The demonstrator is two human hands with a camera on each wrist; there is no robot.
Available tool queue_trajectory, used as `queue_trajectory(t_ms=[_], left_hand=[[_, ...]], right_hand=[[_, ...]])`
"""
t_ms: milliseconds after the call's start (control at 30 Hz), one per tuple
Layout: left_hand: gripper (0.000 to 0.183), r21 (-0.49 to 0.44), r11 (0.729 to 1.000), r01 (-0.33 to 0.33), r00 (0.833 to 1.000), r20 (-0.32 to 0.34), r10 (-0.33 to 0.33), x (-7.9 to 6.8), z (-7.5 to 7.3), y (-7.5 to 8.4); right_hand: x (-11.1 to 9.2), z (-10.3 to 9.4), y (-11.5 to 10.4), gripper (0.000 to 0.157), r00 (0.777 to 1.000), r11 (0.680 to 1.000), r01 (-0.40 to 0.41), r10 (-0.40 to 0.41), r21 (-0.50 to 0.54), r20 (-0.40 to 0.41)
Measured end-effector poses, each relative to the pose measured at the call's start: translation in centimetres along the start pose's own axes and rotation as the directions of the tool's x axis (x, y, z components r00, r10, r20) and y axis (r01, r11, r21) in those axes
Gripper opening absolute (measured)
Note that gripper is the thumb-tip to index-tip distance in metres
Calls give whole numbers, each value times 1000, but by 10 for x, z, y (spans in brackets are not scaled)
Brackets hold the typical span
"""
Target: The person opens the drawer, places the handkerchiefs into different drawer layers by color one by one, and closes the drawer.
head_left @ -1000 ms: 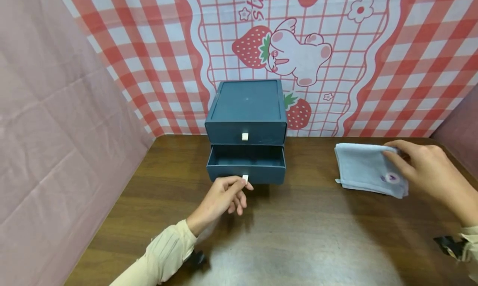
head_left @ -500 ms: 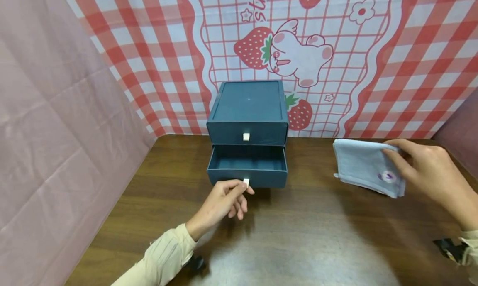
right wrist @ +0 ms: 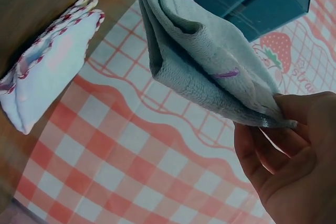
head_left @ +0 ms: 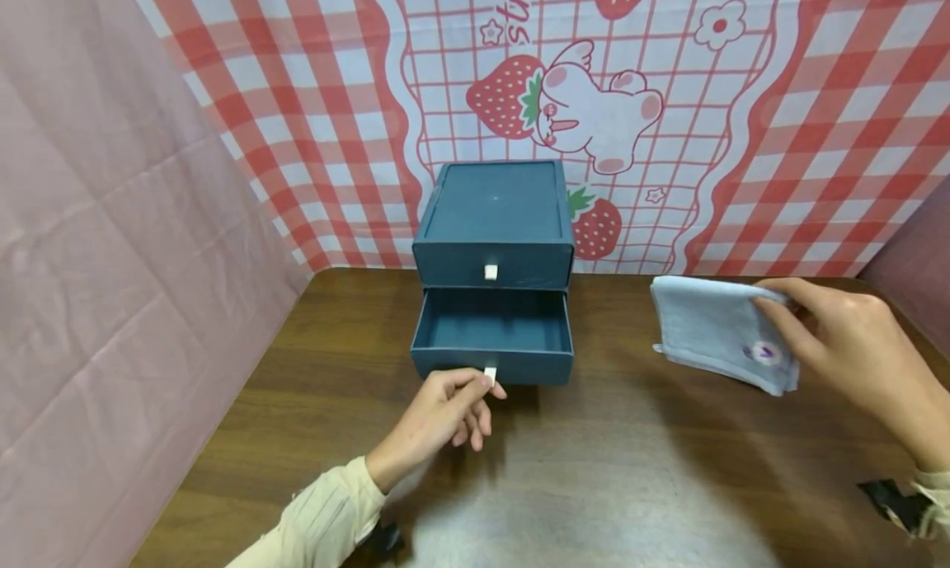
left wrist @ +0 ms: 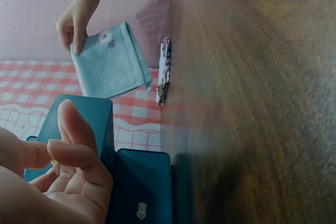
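A dark teal two-drawer box (head_left: pixel 493 205) stands against the back cloth. Its lower drawer (head_left: pixel 534 368) is pulled out, and nothing shows inside. My left hand (head_left: pixel 449 403) pinches the small white knob (head_left: pixel 491 373) of that drawer between thumb and forefinger. To the right, my right hand (head_left: pixel 846 345) pinches a folded light blue towel (head_left: pixel 712 329) by its corner. The towel hangs above the table and bears a small round purple-and-white patch. In the right wrist view the towel's folded layers (right wrist: pixel 205 56) point toward the box.
A folded white cloth with red-and-white trim (right wrist: pixel 52 66) lies on the table, seen in both wrist views but hidden in the head view. A red checked strawberry cloth (head_left: pixel 326 123) hangs behind the wooden table (head_left: pixel 594 469). Pink fabric (head_left: pixel 111 222) bounds the left side.
My left hand has drawn the lower drawer further out, toward me. The right hand has lifted the blue towel slightly and brought it a little to the left.
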State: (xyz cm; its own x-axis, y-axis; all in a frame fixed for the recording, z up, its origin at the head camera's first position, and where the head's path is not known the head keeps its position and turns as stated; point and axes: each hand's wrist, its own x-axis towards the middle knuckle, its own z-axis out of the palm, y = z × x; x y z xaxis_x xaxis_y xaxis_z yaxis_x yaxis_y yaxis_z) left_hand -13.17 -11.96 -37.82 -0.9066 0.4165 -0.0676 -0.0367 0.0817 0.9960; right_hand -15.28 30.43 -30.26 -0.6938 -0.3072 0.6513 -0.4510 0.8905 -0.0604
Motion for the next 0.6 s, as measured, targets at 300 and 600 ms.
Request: queue_trajectory(t_ms=[300, 600], left_hand=[[32, -10, 1000, 4, 1000, 8, -4, -8, 3, -2], [34, -7, 1000, 0, 1000, 6, 1, -14, 4, -5]], right_hand=[[3, -5, -11, 17, 996, 998, 64, -62, 23, -66], [5, -8, -22, 18, 993, 994, 85, -79, 67, -90]])
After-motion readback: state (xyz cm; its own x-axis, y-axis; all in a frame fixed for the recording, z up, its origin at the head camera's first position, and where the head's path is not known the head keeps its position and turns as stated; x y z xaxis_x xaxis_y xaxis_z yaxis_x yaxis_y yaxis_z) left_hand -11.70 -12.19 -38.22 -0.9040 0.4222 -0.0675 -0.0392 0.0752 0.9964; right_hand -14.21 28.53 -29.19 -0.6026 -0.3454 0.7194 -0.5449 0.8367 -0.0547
